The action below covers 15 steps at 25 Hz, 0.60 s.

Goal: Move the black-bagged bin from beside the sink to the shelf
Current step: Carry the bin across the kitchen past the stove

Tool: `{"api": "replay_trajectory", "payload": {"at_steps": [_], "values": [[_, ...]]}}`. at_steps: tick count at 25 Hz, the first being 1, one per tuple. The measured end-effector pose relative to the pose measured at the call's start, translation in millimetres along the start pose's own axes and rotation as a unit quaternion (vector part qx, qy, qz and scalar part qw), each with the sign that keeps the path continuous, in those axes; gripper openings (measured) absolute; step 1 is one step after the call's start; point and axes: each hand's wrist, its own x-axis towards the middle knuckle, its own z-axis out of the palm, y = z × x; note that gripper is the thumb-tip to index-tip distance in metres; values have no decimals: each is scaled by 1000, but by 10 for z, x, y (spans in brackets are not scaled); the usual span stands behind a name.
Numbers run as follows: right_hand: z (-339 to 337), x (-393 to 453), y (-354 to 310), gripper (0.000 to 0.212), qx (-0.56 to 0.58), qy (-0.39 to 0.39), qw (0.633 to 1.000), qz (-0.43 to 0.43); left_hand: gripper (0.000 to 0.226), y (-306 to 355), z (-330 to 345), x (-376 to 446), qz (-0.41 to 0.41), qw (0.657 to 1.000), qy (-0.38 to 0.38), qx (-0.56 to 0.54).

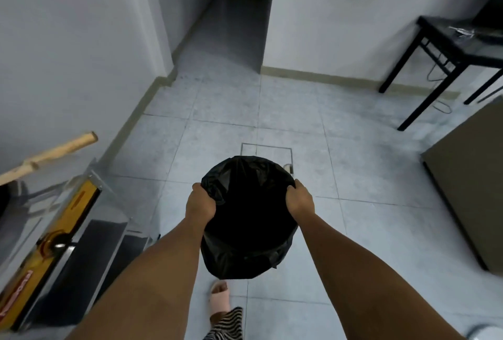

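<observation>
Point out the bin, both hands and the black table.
bin (245, 230): head view, dark inside of the bag liner.
left hand (200, 205): head view, back of hand.
right hand (300, 200): head view, back of hand.
black table (451, 51): head view, front top edge.

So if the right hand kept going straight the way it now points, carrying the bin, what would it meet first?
Probably nothing soon. The right hand, gripping the rim of the black-bagged bin, points ahead over bare tiled floor toward the far white wall. That wall would likely come first, though depth is hard to judge.
</observation>
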Motion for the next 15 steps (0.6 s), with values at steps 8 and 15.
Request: {"api": "replay_trajectory", "payload": {"at_steps": [8, 15], "values": [[244, 1494, -1291, 51, -29, -34, 999, -10, 37, 757, -285, 1591, -44, 999, 24, -22], [520, 2877, -2407, 53, -80, -115, 988, -64, 40, 1217, -313, 2765, -132, 983, 103, -75]]}}
